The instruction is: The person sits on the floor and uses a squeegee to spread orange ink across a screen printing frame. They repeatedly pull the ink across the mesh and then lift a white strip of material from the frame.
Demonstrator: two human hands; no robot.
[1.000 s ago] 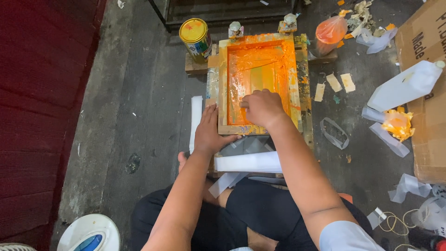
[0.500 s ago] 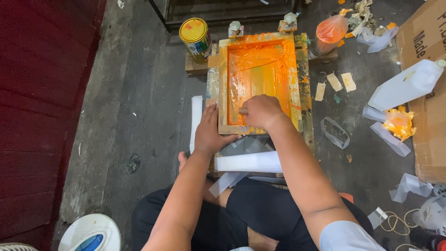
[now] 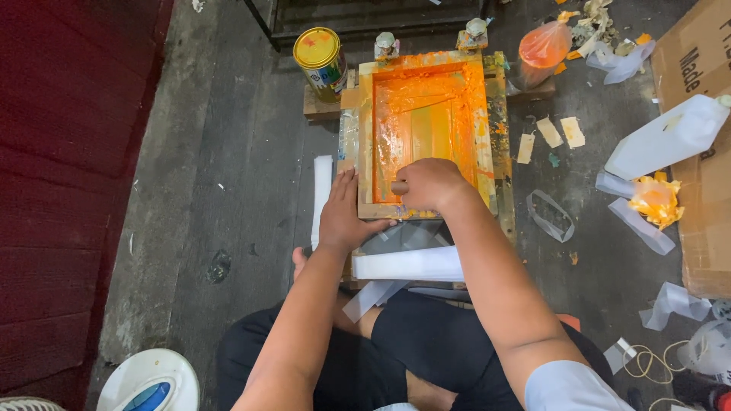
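A wooden printing screen frame [image 3: 367, 137] smeared with orange ink lies flat on the floor before me. My right hand [image 3: 430, 183] is closed around a squeegee handle at the near end of the inked mesh; the tool is mostly hidden under the fist. My left hand [image 3: 344, 214] presses flat on the frame's near left corner, fingers together. A stack of white strips [image 3: 407, 264] lies just below the frame, by my knees.
A yellow-lidded tin can [image 3: 320, 59] stands at the frame's far left. An orange-filled plastic bag [image 3: 544, 47] is at the far right. A white jug [image 3: 668, 136], cardboard boxes [image 3: 704, 84], crumpled tape and scraps lie right. A dark red wall [image 3: 68, 167] runs along the left.
My right hand has pulled slightly toward me along the mesh, down to the frame's near edge. The left hand stays pressed on the corner.
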